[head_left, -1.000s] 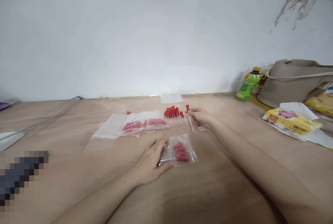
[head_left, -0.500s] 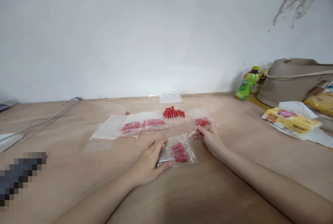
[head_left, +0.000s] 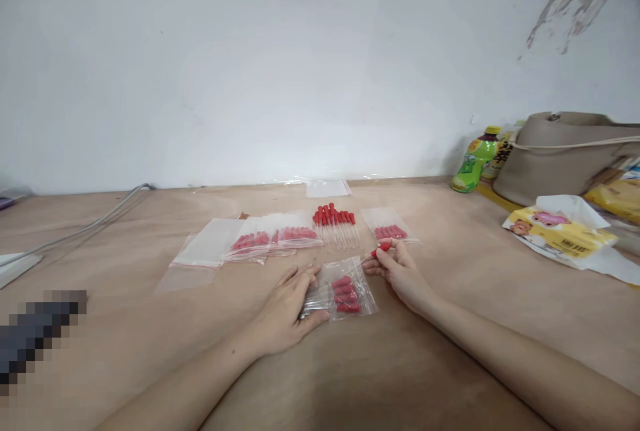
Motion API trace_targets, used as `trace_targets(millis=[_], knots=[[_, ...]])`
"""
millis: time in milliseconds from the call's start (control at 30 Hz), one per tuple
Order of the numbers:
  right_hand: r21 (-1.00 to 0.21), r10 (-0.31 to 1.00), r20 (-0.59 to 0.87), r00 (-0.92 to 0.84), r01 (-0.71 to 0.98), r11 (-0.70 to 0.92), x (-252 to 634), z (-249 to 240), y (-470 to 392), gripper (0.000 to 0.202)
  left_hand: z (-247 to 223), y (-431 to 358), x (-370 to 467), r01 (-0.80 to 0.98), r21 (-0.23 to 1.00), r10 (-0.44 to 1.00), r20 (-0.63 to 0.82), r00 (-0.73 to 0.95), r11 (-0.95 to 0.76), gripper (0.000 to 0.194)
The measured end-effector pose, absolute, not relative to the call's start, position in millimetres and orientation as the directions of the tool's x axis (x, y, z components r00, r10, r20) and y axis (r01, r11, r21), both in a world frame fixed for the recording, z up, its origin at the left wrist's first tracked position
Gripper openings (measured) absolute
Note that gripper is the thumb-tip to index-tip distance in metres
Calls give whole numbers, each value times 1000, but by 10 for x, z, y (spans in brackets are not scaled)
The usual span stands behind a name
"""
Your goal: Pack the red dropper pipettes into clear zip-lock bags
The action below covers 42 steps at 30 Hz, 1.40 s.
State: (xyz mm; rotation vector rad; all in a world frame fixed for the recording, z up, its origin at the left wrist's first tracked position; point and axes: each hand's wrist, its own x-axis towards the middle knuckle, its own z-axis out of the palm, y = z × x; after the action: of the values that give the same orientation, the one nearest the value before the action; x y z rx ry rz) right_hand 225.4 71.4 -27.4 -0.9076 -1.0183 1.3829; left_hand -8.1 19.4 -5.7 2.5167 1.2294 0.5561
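Observation:
My left hand point(head_left: 295, 307) lies flat with fingers spread on the left part of a clear zip bag point(head_left: 367, 294), which holds several red-bulbed glass droppers point(head_left: 346, 295). In my right hand point(head_left: 400, 271), thumb and fingers pinch a single dropper by its red bulb point(head_left: 381, 249); its tip points down-left at the bag's upper right corner. Loose droppers point(head_left: 334, 215) lie in a bunch beyond the bag. To their right is a filled bag point(head_left: 387, 225), and on the left overlap more filled bags point(head_left: 300, 234).
Flat bags point(head_left: 207, 244) lie on the table point(head_left: 125, 351) at left, near a grey cable point(head_left: 107, 217). A small white bag point(head_left: 327, 189) is by the wall. At right stand a green bottle point(head_left: 473, 161), a beige bag point(head_left: 560, 157) and a yellow tissue pack point(head_left: 560, 234).
My right hand has moved slightly left and down with the dropper, bringing its tip to the bag's corner. My left hand has stayed on the bag.

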Motion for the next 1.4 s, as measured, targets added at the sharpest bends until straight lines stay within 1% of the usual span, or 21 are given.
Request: trace_targets(millis=[67,133,233,300,400,467,567,633,700,867,933,1033,1133,1200,1333,1400], knots=[[-945,995,30,-93,-326,-2,2262,-277,720,35,-64,196,-82,687,413,798,216,563,-597,28],[-964,991,27,-130,-265,-8,2284,-277,730,32,-70,197,-84,688,409,796,214,566,-600,31],[-998,968,40,-246,-55,27,2333,-278,758,29,-76,197,-86,691,398,794,219,567,-603,41],[-994,940,50,-337,79,81,2365,-287,788,28,-78,197,-84,690,392,791,225,569,-608,48],[-972,915,56,-400,189,142,2392,-302,843,29,-77,197,-80,686,390,787,236,571,-615,51],[-966,889,56,-454,202,164,2395,-294,875,30,-74,195,-78,686,387,786,240,569,-615,51],[-965,816,50,-577,181,188,2392,-256,900,34,-67,191,-80,692,381,788,232,570,-613,51],[-962,793,43,-608,188,197,2386,-230,904,36,-63,190,-81,695,380,790,229,569,-611,52],[-961,814,41,-579,199,190,2370,-220,900,36,-61,191,-80,694,383,790,228,569,-610,52],[-976,923,19,-385,193,101,2276,-251,882,31,-59,195,-75,689,390,789,233,568,-611,52],[-972,950,37,-309,211,107,2233,-273,878,27,-61,196,-74,689,388,789,239,566,-612,51],[-947,966,108,-234,270,171,2186,-318,882,18,-64,196,-75,688,382,785,247,568,-618,51],[-906,941,185,-285,321,275,2171,-367,888,8,-61,196,-75,687,387,787,245,566,-615,52],[-886,915,204,-347,333,324,2175,-381,889,5,-56,195,-74,687,395,790,240,564,-610,52],[-839,843,259,-472,321,438,2196,-326,873,20,-47,194,-70,678,402,785,247,568,-616,53],[-807,787,301,-538,296,511,2207,-270,861,22,-46,193,-70,676,405,785,248,567,-616,52]])
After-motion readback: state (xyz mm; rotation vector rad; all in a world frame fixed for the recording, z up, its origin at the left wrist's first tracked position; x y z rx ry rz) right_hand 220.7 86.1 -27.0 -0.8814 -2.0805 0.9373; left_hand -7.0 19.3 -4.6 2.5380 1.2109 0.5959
